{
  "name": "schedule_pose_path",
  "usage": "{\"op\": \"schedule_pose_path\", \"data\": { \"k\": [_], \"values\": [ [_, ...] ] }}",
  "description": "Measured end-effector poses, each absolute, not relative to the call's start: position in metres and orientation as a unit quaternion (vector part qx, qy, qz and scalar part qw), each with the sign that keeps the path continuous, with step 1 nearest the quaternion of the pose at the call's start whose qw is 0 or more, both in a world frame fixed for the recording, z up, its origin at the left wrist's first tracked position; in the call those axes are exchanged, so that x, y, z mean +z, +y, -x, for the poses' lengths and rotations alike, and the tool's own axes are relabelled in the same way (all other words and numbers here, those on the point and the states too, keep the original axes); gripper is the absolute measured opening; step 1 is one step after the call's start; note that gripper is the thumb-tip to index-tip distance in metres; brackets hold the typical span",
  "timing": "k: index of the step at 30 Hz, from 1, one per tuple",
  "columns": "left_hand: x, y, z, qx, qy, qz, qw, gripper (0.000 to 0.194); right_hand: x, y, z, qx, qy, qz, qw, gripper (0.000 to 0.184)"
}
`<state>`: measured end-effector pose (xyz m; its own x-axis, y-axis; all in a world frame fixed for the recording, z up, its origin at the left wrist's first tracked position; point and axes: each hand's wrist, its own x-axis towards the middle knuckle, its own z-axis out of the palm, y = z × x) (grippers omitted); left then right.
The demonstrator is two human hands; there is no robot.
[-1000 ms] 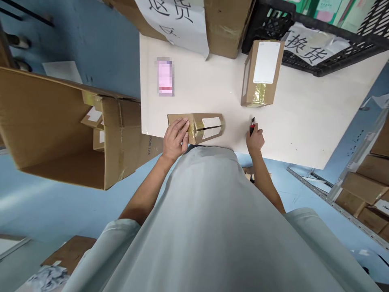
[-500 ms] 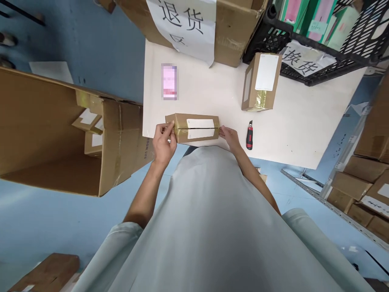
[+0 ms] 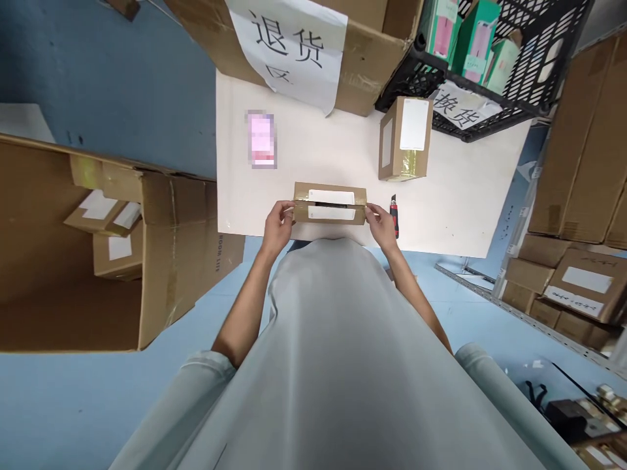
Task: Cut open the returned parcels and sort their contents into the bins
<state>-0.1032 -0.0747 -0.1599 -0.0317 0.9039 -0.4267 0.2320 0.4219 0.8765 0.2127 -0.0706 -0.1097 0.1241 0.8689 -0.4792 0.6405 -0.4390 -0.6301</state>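
A small cardboard box (image 3: 330, 189) lies near the front edge of the white table (image 3: 441, 215). Its top seam is slit through the white label (image 3: 332, 213), and a narrow dark gap shows between the flaps. My left hand (image 3: 278, 225) pinches the box's left end. At the right end, my right hand (image 3: 381, 225) grips it with closed fingers. Just beyond my right hand lies a red and black utility knife (image 3: 394, 215), its blade pointing away from me. Farther back stands a taped cardboard box (image 3: 405, 140) with a white label.
A blurred pink item (image 3: 261, 139) lies at the table's back left. Behind are a large carton (image 3: 367, 72) with a paper sign and a black crate (image 3: 519, 98) of green boxes. An open carton (image 3: 166, 248) holding parcels stands left; shelved boxes (image 3: 531, 267) are right.
My right hand has laid the utility knife down and moved left to the box's right end. The box has shifted slightly and its slit has widened into a gap.
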Motion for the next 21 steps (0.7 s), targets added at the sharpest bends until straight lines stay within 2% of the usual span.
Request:
{"op": "schedule_pose_path", "data": {
  "k": [3, 7, 12, 15, 18, 21],
  "values": [
    [-0.148, -0.074, 0.109, 0.302, 0.639, -0.392, 0.589, 0.030, -0.110, -0.068, -0.206, 0.440, -0.473, 0.742, 0.178, 0.067],
    [-0.143, -0.071, 0.110, 0.287, 0.636, -0.398, 0.595, 0.039, -0.107, -0.065, -0.201, 0.435, -0.478, 0.736, 0.201, 0.057],
    [-0.153, -0.075, 0.114, 0.255, 0.605, -0.492, 0.572, 0.020, -0.103, -0.053, -0.203, 0.405, -0.569, 0.703, 0.136, 0.063],
    [-0.155, -0.083, 0.118, 0.249, 0.576, -0.528, 0.572, 0.051, -0.105, -0.041, -0.203, 0.399, -0.588, 0.699, 0.079, 0.068],
    [-0.156, -0.089, 0.113, 0.232, 0.591, -0.576, 0.514, 0.087, -0.110, -0.027, -0.199, 0.379, -0.593, 0.711, 0.017, 0.072],
    [-0.161, -0.093, 0.101, 0.216, 0.625, -0.609, 0.438, 0.099, -0.112, -0.015, -0.191, 0.353, -0.597, 0.720, -0.037, 0.079]
  ]
}}
